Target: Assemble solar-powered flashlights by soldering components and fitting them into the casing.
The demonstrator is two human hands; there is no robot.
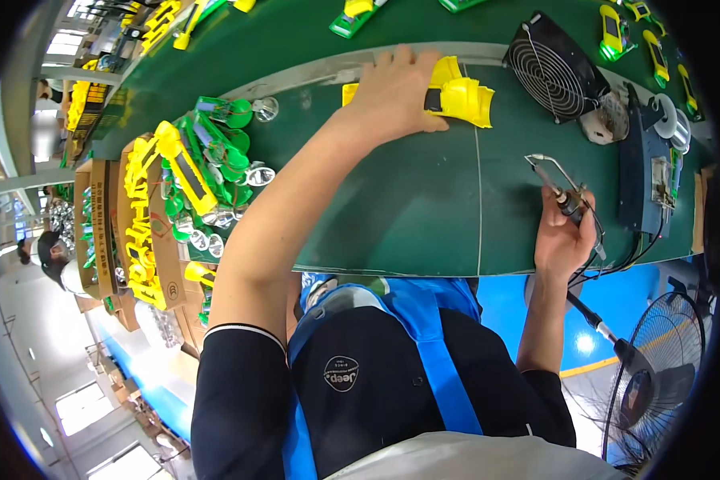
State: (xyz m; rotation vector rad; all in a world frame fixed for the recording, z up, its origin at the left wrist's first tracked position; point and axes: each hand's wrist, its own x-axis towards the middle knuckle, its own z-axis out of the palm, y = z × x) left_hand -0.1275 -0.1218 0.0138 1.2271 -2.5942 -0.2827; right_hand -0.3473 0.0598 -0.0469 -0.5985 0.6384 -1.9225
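— Closest to the lens, what do we see?
— Blue apron straps over a dark shirt, the wearer bent above a green worktop.

— And the left hand?
— Left hand reaches far across, fingers curled down over a yellow plastic housing at the worktop's far edge, pressing it flat against the surface.

— The right?
— Right hand is clenched around the dark grip of a soldering iron, tip pointing up and away, cable trailing off the near edge. The two hands are well apart.

— What surrounds them?
— A small black fan sits just beyond the iron, and a black box lies to its right. At left, cardboard boxes hold yellow and green plastic parts with clear lenses. A floor fan stands below right.
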